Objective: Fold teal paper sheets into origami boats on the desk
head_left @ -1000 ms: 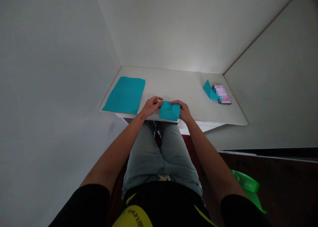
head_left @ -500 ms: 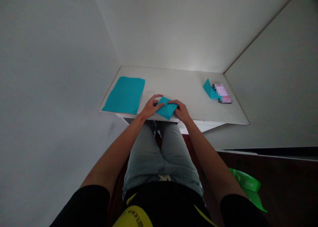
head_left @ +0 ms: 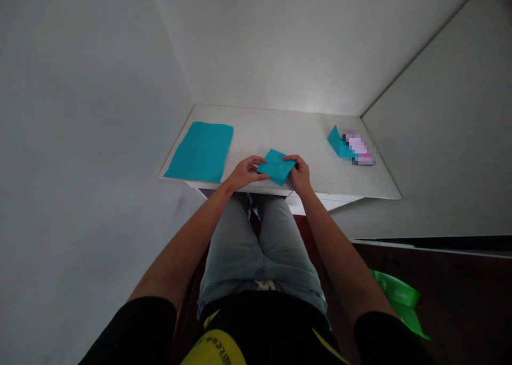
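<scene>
A small folded piece of blue paper (head_left: pixel 277 165) is held between my two hands above the front part of the white tabletop (head_left: pixel 280 125). My left hand (head_left: pixel 246 172) has its thumb and fingers at the paper's left corner. At the right corner my right hand (head_left: pixel 299 173) pinches it, one finger lying on top and the rest hidden beneath. The paper has a roughly diamond outline with layers showing at its lower edge. To the left of my hands lies a large flat sheet of blue paper (head_left: pixel 202 152).
On the right part of the tabletop a folded blue paper (head_left: pixel 335 141) stands partly raised, beside a pixelated pink object (head_left: pixel 360 149). White walls border the table at the back and both sides. A green plastic object (head_left: pixel 400 295) is on the dark floor at lower right.
The folded paper has moved slightly right and away from me with both hands. My left thumb has slid from its top face to its lower left edge.
</scene>
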`<state>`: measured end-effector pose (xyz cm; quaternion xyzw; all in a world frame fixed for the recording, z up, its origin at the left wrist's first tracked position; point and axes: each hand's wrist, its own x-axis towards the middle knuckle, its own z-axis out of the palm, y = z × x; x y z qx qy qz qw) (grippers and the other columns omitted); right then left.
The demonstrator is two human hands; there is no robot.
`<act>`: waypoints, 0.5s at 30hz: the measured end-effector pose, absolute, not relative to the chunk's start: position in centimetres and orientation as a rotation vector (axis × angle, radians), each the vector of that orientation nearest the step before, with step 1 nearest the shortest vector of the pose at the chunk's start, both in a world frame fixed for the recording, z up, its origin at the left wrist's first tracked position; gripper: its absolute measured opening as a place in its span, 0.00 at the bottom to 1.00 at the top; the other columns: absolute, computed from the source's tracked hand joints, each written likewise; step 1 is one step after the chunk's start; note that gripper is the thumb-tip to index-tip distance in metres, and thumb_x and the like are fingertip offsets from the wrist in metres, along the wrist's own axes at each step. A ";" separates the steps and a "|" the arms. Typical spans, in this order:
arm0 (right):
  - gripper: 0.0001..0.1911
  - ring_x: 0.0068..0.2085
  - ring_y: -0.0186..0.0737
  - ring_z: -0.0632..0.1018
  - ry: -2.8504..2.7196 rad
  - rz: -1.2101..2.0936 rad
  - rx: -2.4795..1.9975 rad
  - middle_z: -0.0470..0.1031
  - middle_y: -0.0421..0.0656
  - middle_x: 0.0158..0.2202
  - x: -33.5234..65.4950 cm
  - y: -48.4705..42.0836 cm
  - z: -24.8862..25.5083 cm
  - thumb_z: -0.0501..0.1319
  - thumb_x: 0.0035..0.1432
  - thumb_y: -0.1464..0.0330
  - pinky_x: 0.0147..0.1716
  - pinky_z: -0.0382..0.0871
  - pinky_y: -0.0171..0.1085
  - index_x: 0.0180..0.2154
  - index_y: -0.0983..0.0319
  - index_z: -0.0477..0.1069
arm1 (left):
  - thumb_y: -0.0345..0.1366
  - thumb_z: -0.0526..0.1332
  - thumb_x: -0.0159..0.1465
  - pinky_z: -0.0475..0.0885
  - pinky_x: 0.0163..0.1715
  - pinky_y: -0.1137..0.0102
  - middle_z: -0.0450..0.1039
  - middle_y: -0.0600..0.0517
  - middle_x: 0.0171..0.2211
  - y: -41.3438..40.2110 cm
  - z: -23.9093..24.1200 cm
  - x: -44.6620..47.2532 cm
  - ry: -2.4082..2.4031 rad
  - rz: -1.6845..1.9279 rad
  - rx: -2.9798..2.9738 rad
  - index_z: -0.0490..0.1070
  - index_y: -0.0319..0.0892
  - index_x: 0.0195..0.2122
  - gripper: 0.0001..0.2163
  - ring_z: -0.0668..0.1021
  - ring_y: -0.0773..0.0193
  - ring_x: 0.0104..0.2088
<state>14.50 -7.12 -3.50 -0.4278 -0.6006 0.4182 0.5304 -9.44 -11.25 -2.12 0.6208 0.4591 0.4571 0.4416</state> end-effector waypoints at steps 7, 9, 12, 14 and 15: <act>0.12 0.33 0.40 0.72 -1.485 1.003 -1.038 0.77 0.39 0.33 14.5 -7.1 -3.3 0.60 0.57 0.64 0.35 0.67 0.39 0.41 0.57 0.78 | 0.45 0.76 0.56 0.77 0.39 0.69 0.83 0.50 0.38 -10.5 -2.7 -9.7 1.149 1.200 1.450 0.81 0.41 0.43 0.18 0.81 0.65 0.34; 0.11 0.31 0.39 0.70 -1.520 1.068 -1.015 0.75 0.38 0.32 14.6 -7.2 -3.2 0.63 0.58 0.62 0.33 0.66 0.38 0.42 0.56 0.79 | 0.43 0.75 0.57 0.76 0.36 0.69 0.81 0.52 0.32 -10.2 -2.9 -9.8 1.178 1.269 1.368 0.81 0.41 0.42 0.15 0.81 0.65 0.32; 0.14 0.32 0.39 0.71 -1.545 1.176 -0.946 0.75 0.38 0.32 14.7 -7.3 -3.0 0.69 0.58 0.58 0.34 0.69 0.39 0.44 0.55 0.80 | 0.40 0.73 0.57 0.77 0.36 0.69 0.81 0.53 0.30 -10.0 -2.9 -10.2 1.226 1.358 1.255 0.81 0.41 0.43 0.14 0.81 0.64 0.32; 0.17 0.32 0.39 0.72 -1.538 1.209 -0.927 0.75 0.38 0.32 14.8 -7.3 -2.9 0.71 0.57 0.55 0.35 0.70 0.40 0.45 0.55 0.80 | 0.39 0.73 0.57 0.77 0.37 0.68 0.82 0.53 0.32 -10.0 -2.9 -10.4 1.245 1.391 1.219 0.81 0.41 0.43 0.14 0.82 0.63 0.33; 0.18 0.31 0.38 0.72 -1.532 1.215 -0.928 0.75 0.38 0.31 14.8 -7.3 -2.9 0.72 0.56 0.53 0.34 0.70 0.39 0.44 0.55 0.80 | 0.39 0.72 0.57 0.78 0.38 0.68 0.82 0.52 0.32 -10.0 -2.8 -10.5 1.247 1.393 1.215 0.81 0.41 0.44 0.14 0.82 0.63 0.34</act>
